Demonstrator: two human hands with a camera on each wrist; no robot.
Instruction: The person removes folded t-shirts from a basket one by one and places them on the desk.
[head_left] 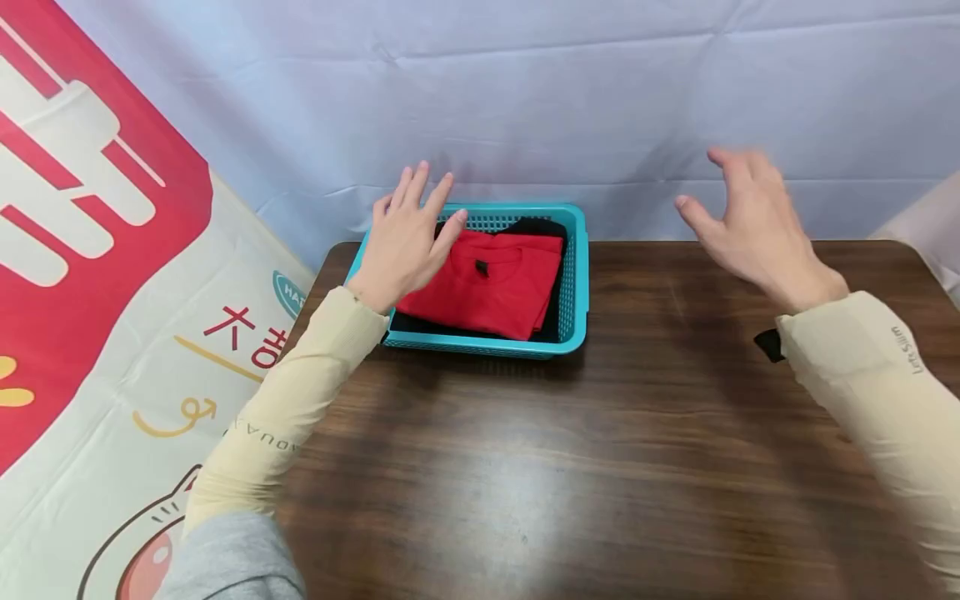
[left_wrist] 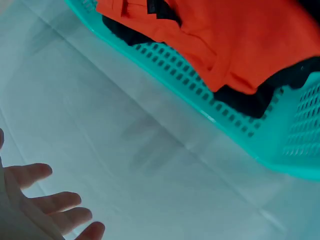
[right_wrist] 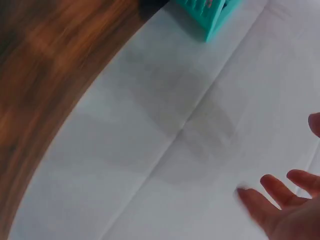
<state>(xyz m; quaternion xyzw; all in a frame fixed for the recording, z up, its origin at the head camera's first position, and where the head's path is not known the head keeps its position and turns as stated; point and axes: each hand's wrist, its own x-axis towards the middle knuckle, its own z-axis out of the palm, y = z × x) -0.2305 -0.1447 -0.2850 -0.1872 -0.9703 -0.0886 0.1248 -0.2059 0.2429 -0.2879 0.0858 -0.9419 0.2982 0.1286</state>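
Observation:
A turquoise plastic basket (head_left: 576, 283) with perforated walls stands at the back of the table. Inside it a folded red T-shirt (head_left: 498, 287), its collar and dark label facing up, lies over black cloth (head_left: 551, 321). My left hand (head_left: 408, 246) overlaps the basket's left end in the head view, fingers spread and holding nothing; the left wrist view shows its fingers (left_wrist: 65, 202) apart from the basket wall. Well to the right of the basket, my right hand (head_left: 765, 225) is raised over the table's back edge, thumb and fingers apart, with nothing in it.
The dark wood-grain table (head_left: 510, 467) has rounded back corners. A pale cloth (head_left: 525, 100) hangs directly behind it. On the left hangs a printed red and white banner (head_left: 150, 350) beside the table's edge.

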